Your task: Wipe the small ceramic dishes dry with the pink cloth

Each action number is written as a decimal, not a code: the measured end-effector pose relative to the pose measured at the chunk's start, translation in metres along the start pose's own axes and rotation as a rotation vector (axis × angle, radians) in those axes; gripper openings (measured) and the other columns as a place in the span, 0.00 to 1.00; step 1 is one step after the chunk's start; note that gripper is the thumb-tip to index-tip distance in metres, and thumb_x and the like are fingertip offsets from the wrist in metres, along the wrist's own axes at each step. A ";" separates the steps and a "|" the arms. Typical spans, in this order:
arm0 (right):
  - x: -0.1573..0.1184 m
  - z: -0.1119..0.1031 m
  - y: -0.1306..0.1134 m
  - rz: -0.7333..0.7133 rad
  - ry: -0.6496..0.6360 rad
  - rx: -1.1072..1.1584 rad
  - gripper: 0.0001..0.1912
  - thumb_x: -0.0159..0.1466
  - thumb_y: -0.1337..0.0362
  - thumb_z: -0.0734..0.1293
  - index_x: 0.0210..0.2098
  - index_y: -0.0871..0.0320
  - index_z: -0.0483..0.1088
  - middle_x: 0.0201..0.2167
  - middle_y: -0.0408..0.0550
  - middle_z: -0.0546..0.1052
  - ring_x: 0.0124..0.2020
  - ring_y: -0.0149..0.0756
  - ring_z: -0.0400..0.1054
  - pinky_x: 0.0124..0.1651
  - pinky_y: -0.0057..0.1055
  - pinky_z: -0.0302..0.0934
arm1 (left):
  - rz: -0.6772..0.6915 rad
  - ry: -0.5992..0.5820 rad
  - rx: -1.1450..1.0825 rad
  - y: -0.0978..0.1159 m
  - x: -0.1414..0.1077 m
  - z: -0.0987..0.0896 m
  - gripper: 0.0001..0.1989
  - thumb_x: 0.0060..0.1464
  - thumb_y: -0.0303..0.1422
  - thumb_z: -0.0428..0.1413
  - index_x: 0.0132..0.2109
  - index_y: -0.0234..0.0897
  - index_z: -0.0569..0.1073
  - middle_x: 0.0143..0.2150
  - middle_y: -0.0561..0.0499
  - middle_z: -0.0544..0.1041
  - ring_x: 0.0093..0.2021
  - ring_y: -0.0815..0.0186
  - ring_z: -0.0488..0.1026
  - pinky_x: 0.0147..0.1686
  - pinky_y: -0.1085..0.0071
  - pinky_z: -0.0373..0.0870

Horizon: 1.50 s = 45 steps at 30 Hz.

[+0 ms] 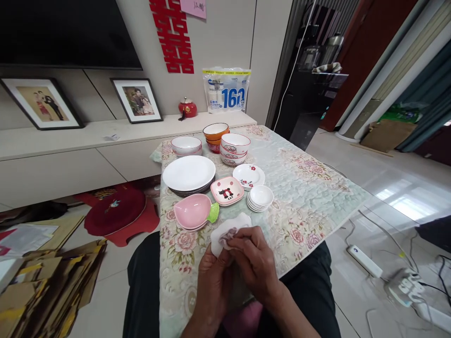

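Close to my lap, just over the near part of the table, my left hand (pixel 215 277) is closed on the lower edge of a white cloth (pixel 243 219). The fingers of my right hand (pixel 255 258) pinch a crumpled, greyish-pink part of the same cloth near its middle. Whether anything lies within the folds cannot be made out. Just beyond my hands is a pink peach-shaped dish (pixel 193 211) with a green leaf handle. Near it are a stack of square cat dishes (pixel 227 191) and a stack of small white dishes (pixel 260 197).
Farther back stand large white plates (pixel 189 172), flowered plates (pixel 248 176), orange bowls (pixel 215 131), patterned bowls (pixel 235 149) and white bowls (pixel 186 145). A flowered tablecloth (pixel 306 197) covers the table. Left of it are a red stool (pixel 116 211) and flattened cardboard (pixel 59 281).
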State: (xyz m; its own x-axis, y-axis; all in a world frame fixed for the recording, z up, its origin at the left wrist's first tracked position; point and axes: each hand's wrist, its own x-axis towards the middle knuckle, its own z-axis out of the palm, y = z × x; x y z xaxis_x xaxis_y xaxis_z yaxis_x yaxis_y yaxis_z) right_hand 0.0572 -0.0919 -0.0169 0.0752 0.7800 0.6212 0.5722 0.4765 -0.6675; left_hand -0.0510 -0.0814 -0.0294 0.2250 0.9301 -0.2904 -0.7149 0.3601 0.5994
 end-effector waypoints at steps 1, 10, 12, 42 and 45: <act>0.002 -0.001 0.004 0.006 0.032 -0.034 0.12 0.67 0.73 0.63 0.45 0.55 0.76 0.40 0.51 0.72 0.42 0.39 0.68 0.43 0.37 0.69 | 0.013 0.009 0.001 0.000 0.001 0.000 0.25 0.46 0.32 0.68 0.53 0.38 0.78 0.47 0.43 0.82 0.50 0.55 0.78 0.52 0.62 0.73; -0.002 0.004 -0.007 0.050 0.104 0.025 0.10 0.67 0.70 0.65 0.47 0.54 0.74 0.39 0.49 0.74 0.43 0.38 0.70 0.44 0.35 0.69 | 0.001 0.066 0.038 0.001 0.002 -0.001 0.29 0.43 0.29 0.70 0.55 0.40 0.76 0.46 0.45 0.82 0.47 0.58 0.79 0.48 0.68 0.76; -0.001 0.003 -0.006 0.001 0.073 0.044 0.09 0.68 0.69 0.64 0.46 0.54 0.73 0.39 0.49 0.75 0.42 0.38 0.69 0.44 0.36 0.69 | 0.001 0.072 0.039 0.003 0.001 -0.001 0.29 0.42 0.29 0.70 0.54 0.40 0.77 0.46 0.46 0.82 0.47 0.58 0.79 0.48 0.69 0.76; 0.012 -0.018 0.027 0.734 0.268 0.535 0.17 0.61 0.52 0.70 0.45 0.56 0.76 0.35 0.47 0.80 0.35 0.40 0.73 0.38 0.34 0.67 | 0.006 -0.006 0.039 -0.001 -0.002 -0.007 0.24 0.40 0.35 0.72 0.48 0.38 0.80 0.44 0.44 0.84 0.46 0.54 0.80 0.50 0.61 0.75; 0.014 -0.026 0.028 0.837 0.332 0.661 0.20 0.56 0.51 0.74 0.43 0.56 0.76 0.31 0.44 0.80 0.30 0.37 0.71 0.32 0.31 0.64 | -0.045 -0.076 0.058 -0.001 -0.005 -0.005 0.22 0.40 0.33 0.72 0.45 0.39 0.82 0.41 0.46 0.84 0.42 0.57 0.80 0.45 0.64 0.76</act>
State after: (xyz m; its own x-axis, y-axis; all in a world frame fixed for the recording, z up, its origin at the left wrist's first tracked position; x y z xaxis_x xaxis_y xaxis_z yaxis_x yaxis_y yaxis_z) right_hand 0.0956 -0.0784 -0.0162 0.5045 0.8559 -0.1139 -0.3003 0.0502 -0.9525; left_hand -0.0547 -0.0868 -0.0322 0.3070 0.9151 -0.2616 -0.6639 0.4028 0.6300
